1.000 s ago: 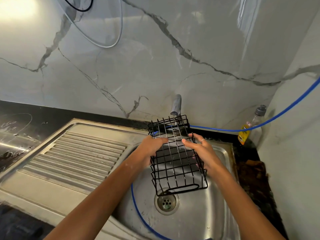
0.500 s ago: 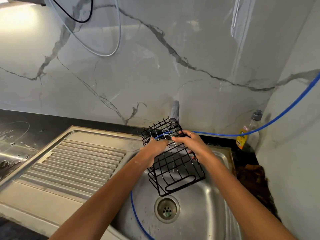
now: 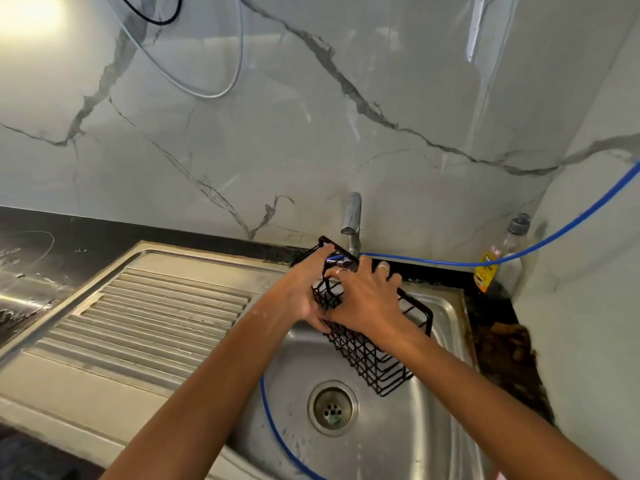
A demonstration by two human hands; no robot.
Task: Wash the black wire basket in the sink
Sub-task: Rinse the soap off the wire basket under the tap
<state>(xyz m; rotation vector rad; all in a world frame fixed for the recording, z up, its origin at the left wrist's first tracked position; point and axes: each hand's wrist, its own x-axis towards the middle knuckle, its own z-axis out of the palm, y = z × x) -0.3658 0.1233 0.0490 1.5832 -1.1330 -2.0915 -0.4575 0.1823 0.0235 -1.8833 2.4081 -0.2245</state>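
Note:
The black wire basket (image 3: 372, 355) hangs tilted over the steel sink (image 3: 398, 441), its far end under the grey tap (image 3: 351, 218) and its near end low toward the drain (image 3: 332, 408). My left hand (image 3: 304, 289) grips the basket's upper left side, fingers curled round the wires. Over the top of the basket lies my right hand (image 3: 367, 299), its fingers spread on the wires and partly hooked into them. Most of the basket's upper half is hidden by both hands.
A ribbed draining board (image 3: 138, 327) lies left of the bowl. A blue hose (image 3: 519, 252) runs from the right wall to the tap and loops into the sink. A dish soap bottle (image 3: 498, 261) stands in the right corner, with a brown rag (image 3: 505, 344) nearby.
The basket has been turned and tipped to the right, its low end now pointing right of the drain. Both hands have shifted up to its top end near the tap.

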